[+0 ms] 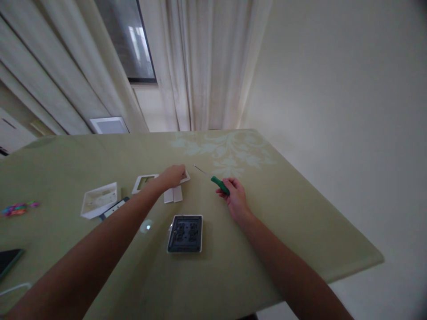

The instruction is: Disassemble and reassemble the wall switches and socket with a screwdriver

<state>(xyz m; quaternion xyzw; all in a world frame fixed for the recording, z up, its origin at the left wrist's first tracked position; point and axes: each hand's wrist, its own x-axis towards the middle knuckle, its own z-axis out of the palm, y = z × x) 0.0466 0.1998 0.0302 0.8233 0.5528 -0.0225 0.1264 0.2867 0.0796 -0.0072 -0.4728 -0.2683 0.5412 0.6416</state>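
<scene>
My right hand (235,198) is closed around the green handle of a screwdriver (220,185), whose thin metal shaft points away and to the left. Over a small white frame-like piece (186,178), my left hand (174,175) reaches down with its fingers bunched together; whatever is in them is hidden. Just below that hand lie two white rectangular plates (173,194), side by side. Nearer to me, a wall switch or socket plate (185,234) rests with its dark back up and a white rim around it. A white rectangular frame (145,182) lies partly behind my left forearm.
On the left stand a white open box (99,201) and a dark panel with white parts (114,209), partly covered by my arm. Farther left are small colourful items (19,209) and a dark flat device (10,261). A wall (350,111) borders the table's right side.
</scene>
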